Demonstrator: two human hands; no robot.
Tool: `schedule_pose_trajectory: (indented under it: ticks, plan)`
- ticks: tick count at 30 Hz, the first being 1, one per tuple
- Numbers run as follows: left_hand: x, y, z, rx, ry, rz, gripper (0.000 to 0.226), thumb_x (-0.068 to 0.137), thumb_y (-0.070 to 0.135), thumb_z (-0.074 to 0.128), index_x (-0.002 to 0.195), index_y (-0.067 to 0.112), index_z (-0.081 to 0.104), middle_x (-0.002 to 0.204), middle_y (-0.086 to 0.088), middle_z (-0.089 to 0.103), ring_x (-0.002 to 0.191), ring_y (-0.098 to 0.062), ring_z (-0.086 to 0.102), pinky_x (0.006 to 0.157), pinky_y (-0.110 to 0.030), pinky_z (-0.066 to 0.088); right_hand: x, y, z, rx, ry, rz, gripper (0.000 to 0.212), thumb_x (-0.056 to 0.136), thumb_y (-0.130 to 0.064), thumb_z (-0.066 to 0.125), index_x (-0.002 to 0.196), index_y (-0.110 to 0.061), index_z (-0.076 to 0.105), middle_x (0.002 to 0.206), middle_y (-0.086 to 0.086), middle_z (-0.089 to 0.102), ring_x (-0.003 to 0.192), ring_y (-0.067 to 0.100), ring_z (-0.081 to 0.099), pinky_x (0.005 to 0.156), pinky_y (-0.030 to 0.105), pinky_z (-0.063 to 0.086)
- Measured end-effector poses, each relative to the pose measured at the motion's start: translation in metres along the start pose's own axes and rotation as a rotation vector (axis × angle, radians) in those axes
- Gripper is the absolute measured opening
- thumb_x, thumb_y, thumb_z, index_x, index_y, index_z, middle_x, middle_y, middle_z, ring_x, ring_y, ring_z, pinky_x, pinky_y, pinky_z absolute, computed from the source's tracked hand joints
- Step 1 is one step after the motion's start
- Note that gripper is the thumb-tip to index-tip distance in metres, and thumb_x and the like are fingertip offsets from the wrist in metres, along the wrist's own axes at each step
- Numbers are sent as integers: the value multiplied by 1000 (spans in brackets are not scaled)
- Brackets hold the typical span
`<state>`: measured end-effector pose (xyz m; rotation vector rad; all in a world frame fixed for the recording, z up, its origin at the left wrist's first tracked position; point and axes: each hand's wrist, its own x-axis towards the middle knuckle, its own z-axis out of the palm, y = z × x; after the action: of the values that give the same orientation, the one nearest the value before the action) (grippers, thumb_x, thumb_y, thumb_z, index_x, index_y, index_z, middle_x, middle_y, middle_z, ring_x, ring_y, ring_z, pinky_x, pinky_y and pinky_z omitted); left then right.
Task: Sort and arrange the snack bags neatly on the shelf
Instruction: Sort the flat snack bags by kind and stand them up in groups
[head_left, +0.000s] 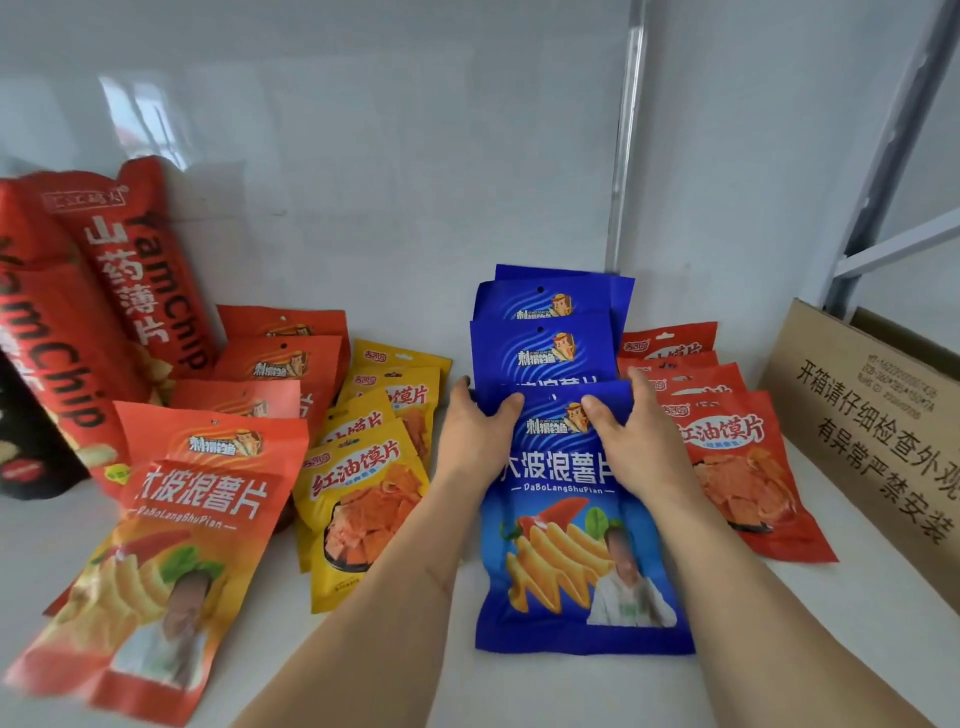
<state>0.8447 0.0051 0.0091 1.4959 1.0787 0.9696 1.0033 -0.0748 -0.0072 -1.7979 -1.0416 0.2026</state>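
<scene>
Cardboard box (878, 421) sits at the right end of the shelf (571, 691). Tall red yam chip bags (130, 270) lean far left, two clearly showing. Then overlapped rows by colour, probably so every label shows: four orange bags (208, 499), four yellow (358, 499), four blue (576, 519), four red (748, 467). Left hand (480, 431) and right hand (631, 431) each grip the front blue bag's top edge, likely squaring it up.

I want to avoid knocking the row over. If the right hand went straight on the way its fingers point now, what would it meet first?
The right hand points up and left, across the front blue bag. It would probably meet the next blue bag behind first, though depth is unclear.
</scene>
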Motion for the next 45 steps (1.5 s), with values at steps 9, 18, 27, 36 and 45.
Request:
schedule_pose_trajectory:
  ticks: [9,18,27,36,45]
  plan:
    - [-28,-3,-30,123,106,94,74,93,49,63,153,24,28,153,3,41,133,-18,49,97,-45,56,-11,-16,-6,-185,105,-54,66,93,-52,54,145,-16,36,140,8,46,125,25,49,91,38,48]
    - [-69,-32,-103,547,370,144,53,97,29,54,147,15,43,152,-5,44,144,-27,30,116,-42,25,-48,-96,50,-413,128,-352,51,98,-43,49,139,-13,48,143,7,47,133,27,41,106,42,35]
    - [-66,-53,-117,539,227,31,61,98,24,49,152,6,28,158,-12,32,145,-30,24,118,-41,16,-88,-121,92,-189,-140,-392,40,102,-37,42,137,-20,51,137,-1,53,125,13,51,102,28,44]
    - [-44,-52,-125,485,113,125,63,95,12,56,153,10,30,163,-6,20,148,-29,25,118,-40,28,-66,-120,104,-81,-238,-92,42,105,-36,33,139,-15,47,139,3,54,125,18,52,89,20,37]
    - [-19,-44,-119,372,196,-103,79,86,41,69,146,9,28,144,-12,44,135,-35,43,105,-39,37,-49,-108,125,97,-315,90,61,102,-50,34,152,-16,27,156,5,34,139,23,39,107,33,34]
